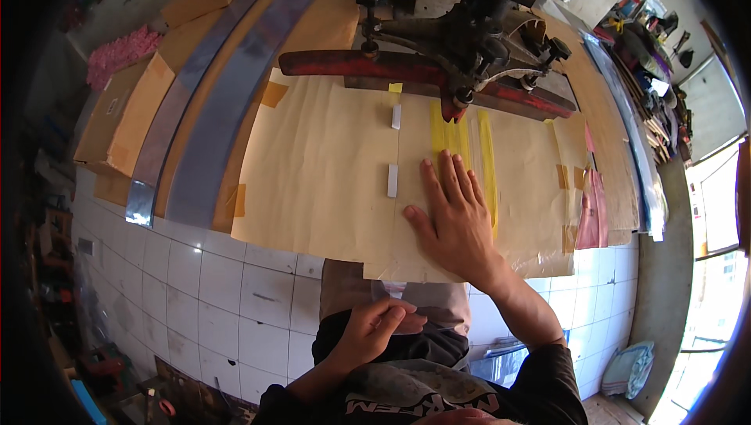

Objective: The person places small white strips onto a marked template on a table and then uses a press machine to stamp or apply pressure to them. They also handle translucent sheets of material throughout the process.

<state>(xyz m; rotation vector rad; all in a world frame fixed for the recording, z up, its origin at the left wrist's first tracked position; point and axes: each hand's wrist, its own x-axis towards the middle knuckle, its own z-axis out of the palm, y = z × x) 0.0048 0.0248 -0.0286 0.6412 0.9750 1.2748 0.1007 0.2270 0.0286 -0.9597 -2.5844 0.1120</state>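
Note:
My right hand [454,225] lies flat with its fingers stretched on a tan paper sheet [313,167] that covers the worktable. Its fingertips reach the lower end of a yellow tape strip [448,124], and a second yellow strip [487,167] runs beside the fingers. Left of that hand, two small white strips, an upper one [396,117] and a lower one [392,180], sit along a line on the sheet. Down by my lap, my left hand [374,329] is closed with its fingers curled; whatever it may hold is hidden. A small clear piece [393,290] shows just above it.
A machine head with a long red bar [360,67] overhangs the far side of the sheet. Bluish plastic strips [215,120] and a cardboard box [125,112] lie at left. Pink material [593,206] hangs at the right edge. White floor tiles [266,292] show below.

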